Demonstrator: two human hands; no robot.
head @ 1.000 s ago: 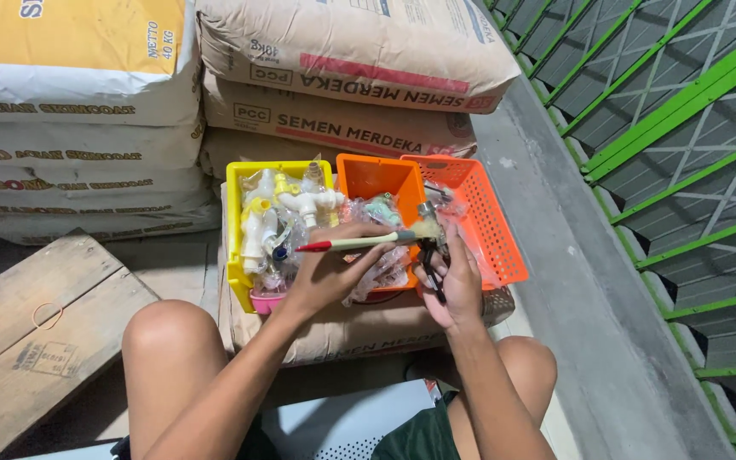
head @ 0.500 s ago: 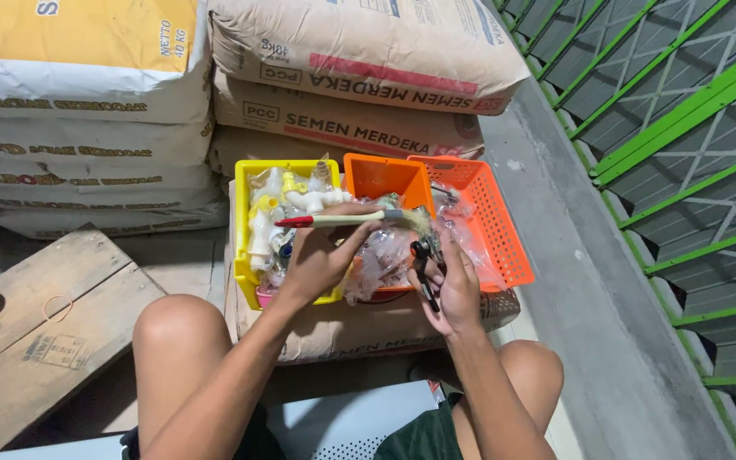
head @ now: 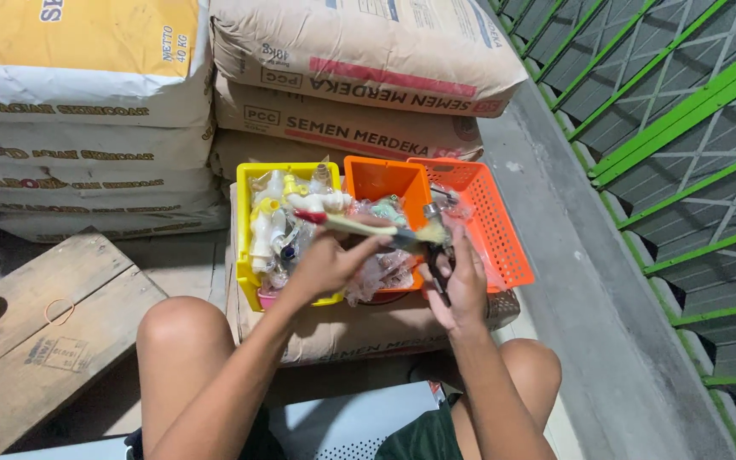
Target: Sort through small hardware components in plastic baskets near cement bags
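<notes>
My left hand grips a small paintbrush with a pale handle and a red tip, its bristles lying over the thing in my other hand. My right hand holds a small dark metal fitting, its black part hanging below my fingers. Both hands hover over an orange bin full of clear plastic bags. To its left stands a yellow bin holding white plastic taps. An orange mesh basket leans at the right.
The bins rest on a brown sack between my bare knees. Stacked cement sacks rise behind. A wooden pallet lies at the left, a concrete ledge and green metal grating at the right.
The brush has tilted, its red end now higher and further right, bristles lowered onto the fitting. My right hand has shifted slightly right and up. The view barely moved.
</notes>
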